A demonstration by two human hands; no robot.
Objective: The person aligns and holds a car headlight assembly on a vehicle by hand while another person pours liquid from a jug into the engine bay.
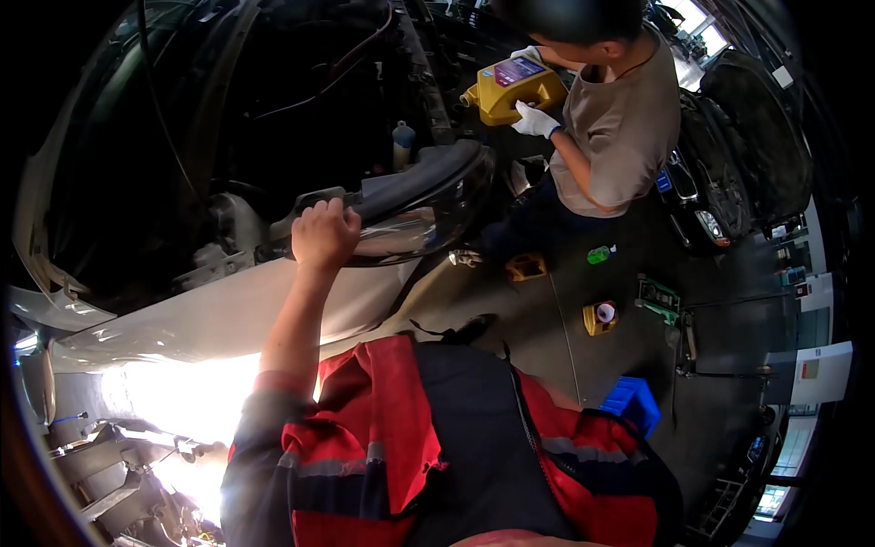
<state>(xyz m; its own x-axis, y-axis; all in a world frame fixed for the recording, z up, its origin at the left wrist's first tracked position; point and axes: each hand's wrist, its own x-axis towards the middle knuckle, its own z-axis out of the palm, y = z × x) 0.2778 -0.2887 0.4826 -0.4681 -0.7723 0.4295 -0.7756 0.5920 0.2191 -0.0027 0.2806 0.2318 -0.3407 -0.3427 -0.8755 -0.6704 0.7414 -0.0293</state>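
My left hand (325, 235) is closed, with its fingers curled over the edge of the car's front fender (273, 296), right beside the headlight (424, 228). What lies under the fingers is hidden. Above the hand, the engine bay (301, 118) is open and mostly dark, with a blue-capped bottle or reservoir (402, 144) in it. My right hand does not show. Across the front of the car a co-worker (615, 118) in white gloves holds a yellow oil jug (519, 88) tilted on its side, its neck pointing towards the engine bay.
On the floor are a second yellow jug (601, 318), a green bottle (599, 254), a green floor jack (658, 299) and a blue bin (633, 406). Another car with a raised hood (756, 137) stands at the right. Metal parts (114, 465) lie at lower left.
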